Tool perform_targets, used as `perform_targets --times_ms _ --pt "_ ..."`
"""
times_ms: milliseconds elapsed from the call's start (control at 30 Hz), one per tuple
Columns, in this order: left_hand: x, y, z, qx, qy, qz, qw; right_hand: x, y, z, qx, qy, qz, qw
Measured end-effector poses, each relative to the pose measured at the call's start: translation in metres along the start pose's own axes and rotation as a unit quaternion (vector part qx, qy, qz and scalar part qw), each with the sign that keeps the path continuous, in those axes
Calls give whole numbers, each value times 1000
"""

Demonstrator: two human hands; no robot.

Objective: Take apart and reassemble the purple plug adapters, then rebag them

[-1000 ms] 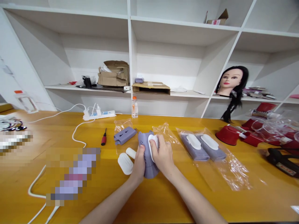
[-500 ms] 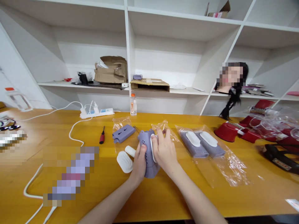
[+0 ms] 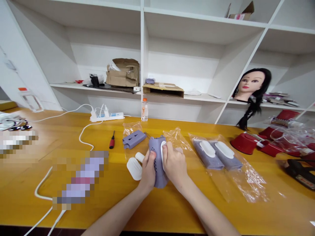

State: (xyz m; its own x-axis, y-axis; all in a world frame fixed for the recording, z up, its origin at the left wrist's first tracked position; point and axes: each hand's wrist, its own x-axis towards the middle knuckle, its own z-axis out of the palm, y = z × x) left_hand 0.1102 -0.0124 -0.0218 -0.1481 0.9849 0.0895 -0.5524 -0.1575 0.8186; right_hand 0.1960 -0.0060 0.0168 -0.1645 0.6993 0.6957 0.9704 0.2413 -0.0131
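Purple housing [image 3: 159, 175] over middle of table [image 3: 157, 213], held from both sides. Left hand [image 3: 148, 170] wraps its left side; right hand [image 3: 176, 165] pinches white oval pad [image 3: 162, 151] at its right. White oval piece [image 3: 134, 169] just beside left hand; bagged units [image 3: 218, 159] apart, to right. Table wood shows between housing and front edge [image 3: 76, 226].

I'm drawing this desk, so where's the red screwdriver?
In the head view, the screwdriver lies left of centre on the table, just left of the slotted purple piece and in front of the white power strip.
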Motion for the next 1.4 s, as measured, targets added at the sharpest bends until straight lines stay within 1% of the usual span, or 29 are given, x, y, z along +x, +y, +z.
perform_targets --times_ms 167,333,400,467,567,633,733,833,933,1133,1300,1400 --pt "-1 4 3 -9 -6 21 1000 -1 1 0 -10 3 3 1000" --pt "5 8 2 -4 27 -2 1000 -4 -3 -2 -14 6 -28 999" --pt "8 7 1 1 25 -5 1000 -4 -4 -2 -23 3 -31 999" --pt "11 5 1 -4 7 -15 1000 -3 -3 1 -36 -2 -15 999" --pt "13 -1 2 -21 -27 -33 999 -2 0 6 -44 -18 27 999" --pt "12 -4 2 -24 -36 -38 998 -1 2 8 -39 -32 48 998" --pt "12 -6 0 -13 -34 -40 999 -1 5 7 -6 -48 55 997" --pt "11 -8 -2 11 -24 -19 999 -1 4 2 24 -57 63 996" --pt "11 -11 -2 26 -20 -8 999 -2 4 0 25 -60 81 995" --pt "10 -13 -2 14 -16 -33 999 -4 6 3 6 -72 45 996" --pt "9 -14 -2 76 -27 4 997 3 9 1 51 -115 119 985" --pt "10 -15 -3 98 -24 12 995 3 9 1 49 -120 118 984"
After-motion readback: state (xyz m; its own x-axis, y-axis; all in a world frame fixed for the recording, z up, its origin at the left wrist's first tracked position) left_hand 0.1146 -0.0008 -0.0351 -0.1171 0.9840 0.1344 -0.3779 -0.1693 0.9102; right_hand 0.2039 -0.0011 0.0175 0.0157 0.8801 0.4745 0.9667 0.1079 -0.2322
